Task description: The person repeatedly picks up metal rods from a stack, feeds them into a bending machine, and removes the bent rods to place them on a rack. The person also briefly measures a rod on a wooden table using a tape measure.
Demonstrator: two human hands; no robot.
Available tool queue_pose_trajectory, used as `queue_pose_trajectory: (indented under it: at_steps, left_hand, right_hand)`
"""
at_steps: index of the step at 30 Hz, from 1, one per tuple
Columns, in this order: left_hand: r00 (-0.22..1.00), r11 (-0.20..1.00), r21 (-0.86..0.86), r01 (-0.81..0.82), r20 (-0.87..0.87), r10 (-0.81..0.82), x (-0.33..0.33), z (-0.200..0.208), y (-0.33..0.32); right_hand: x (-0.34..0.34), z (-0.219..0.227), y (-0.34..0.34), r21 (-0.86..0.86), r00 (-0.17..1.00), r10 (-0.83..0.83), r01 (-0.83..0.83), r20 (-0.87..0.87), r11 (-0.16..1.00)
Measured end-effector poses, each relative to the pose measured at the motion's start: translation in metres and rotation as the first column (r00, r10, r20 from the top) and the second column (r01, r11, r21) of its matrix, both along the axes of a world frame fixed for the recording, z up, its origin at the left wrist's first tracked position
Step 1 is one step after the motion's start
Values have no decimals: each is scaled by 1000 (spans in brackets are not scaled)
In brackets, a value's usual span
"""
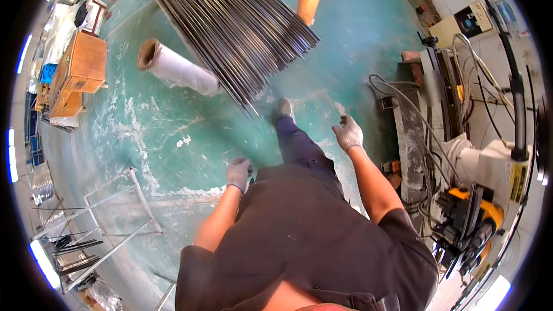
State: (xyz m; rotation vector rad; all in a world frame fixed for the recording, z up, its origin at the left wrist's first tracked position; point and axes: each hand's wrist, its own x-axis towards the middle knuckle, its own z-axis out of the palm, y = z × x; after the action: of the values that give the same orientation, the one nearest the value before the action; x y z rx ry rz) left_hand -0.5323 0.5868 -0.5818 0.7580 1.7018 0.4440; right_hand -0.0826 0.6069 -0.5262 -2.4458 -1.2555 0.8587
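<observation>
both gloved hands empty: left hand loosely curled, right hand open. the rods, far ahead on the floor, look long, heavy, whippy; best gripped mid-bundle.

Bright, even daylight; green floor well lit, pale scuffs slightly washed out; soft short shadows under the rod bundle and beside the roll; white glare patches along the circular rim; strong fisheye bending at edges, black corners; slight motion blur on rods and gloved hands; centre fairly sharp, periphery smeared.
</observation>
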Motion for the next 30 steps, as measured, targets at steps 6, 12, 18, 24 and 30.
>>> queue_pose_trajectory:
  at_steps: [6,12,18,24,30]
  left_hand:
    - [997,981,-181,-73,-28,69,24,51,93]
    - [960,958,121,-259,-82,269,13,102,218]
    - [952,955,-43,-293,-101,288,10,108,236]
    - [989,966,-226,-125,-102,105,22,88,235]
    - [988,995,-12,103,-118,-103,20,95,292]
  right_hand:
    - [-43,-29,241,-46,987,150,-148,58,988]
    - [-77,-58,401,-62,978,161,-154,133,986]
    - [-103,-69,456,-149,926,141,-93,350,984]
    - [-105,-92,437,-177,953,199,-161,227,971]
    - [-113,-95,434,-277,957,290,-273,21,921]
